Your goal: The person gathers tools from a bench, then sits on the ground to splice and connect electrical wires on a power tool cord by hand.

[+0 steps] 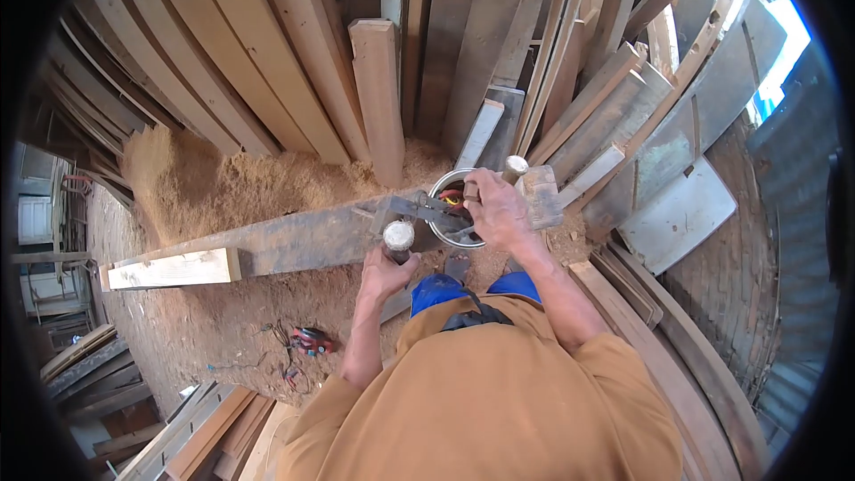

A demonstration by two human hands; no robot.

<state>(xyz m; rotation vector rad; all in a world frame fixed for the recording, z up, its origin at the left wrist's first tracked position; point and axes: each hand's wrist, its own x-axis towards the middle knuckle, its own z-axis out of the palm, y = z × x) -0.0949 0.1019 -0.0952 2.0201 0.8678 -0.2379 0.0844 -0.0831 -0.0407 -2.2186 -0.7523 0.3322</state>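
Brown handle (472,191) sits clamped in my right grip (501,214) at three o'clock of the bucket (443,178); my left grip (385,274) clamps a round-topped tool (398,235), apparently for steadiness.

Both arms reach forward from the torso (490,392), elbows bent and out to the sides. The left forearm (360,347) runs forward and slightly inward, its hand (385,273) curled in a grip, the thumb lying toward the right. The right forearm (563,292) slants inward and stretches farther ahead; the right hand (500,211) has its back turned up and its fingers bent into a closed grip. The two hands are apart, the right one leading.
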